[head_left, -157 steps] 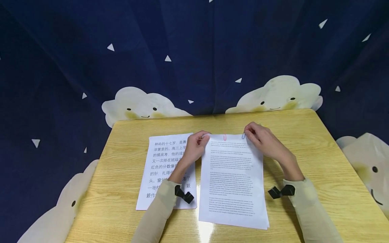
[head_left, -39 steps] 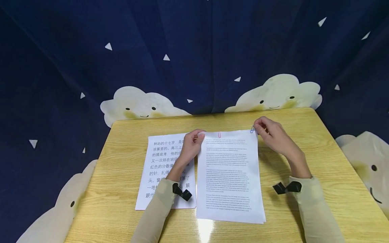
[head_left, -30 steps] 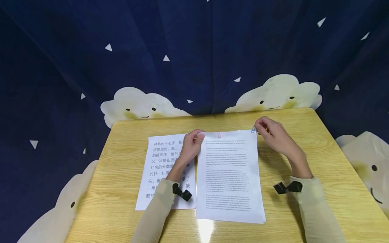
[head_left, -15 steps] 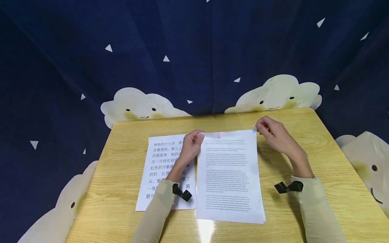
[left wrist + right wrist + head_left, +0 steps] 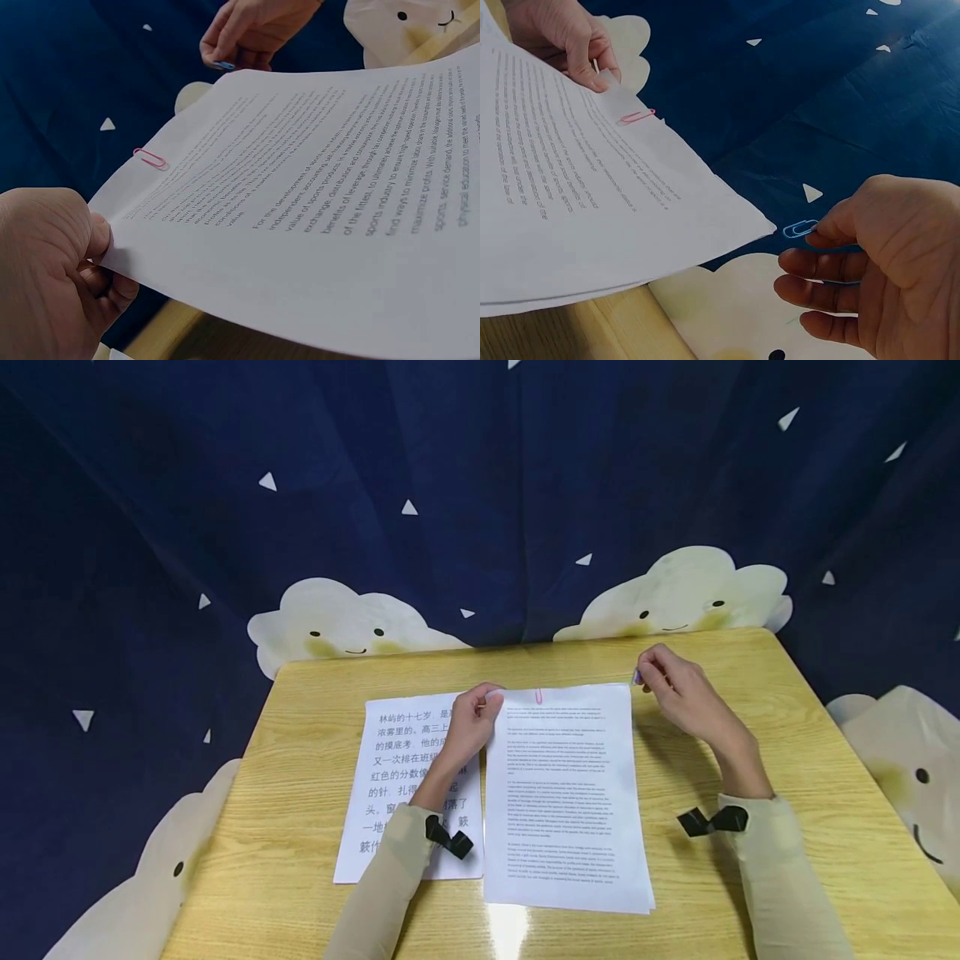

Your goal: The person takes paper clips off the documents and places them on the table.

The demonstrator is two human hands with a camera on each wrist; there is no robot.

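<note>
My left hand pinches the top left corner of a printed stack of paper, its upper part lifted toward me. A pink paper clip sits on the stack's top edge, near the middle. My right hand pinches a blue paper clip between thumb and forefinger. In the right wrist view this clip is just off the stack's top right corner, with a narrow gap between them. The other fingers of the right hand are loosely bent below it.
A second stack of paper with large Chinese print lies on the wooden table to the left, partly under my left forearm. Behind the table hangs a dark blue curtain with clouds and white triangles.
The blue paper clip, which was on the stack's top edge, has slid right along it and come off the top right corner in my right hand. The pink clip stays in place.
</note>
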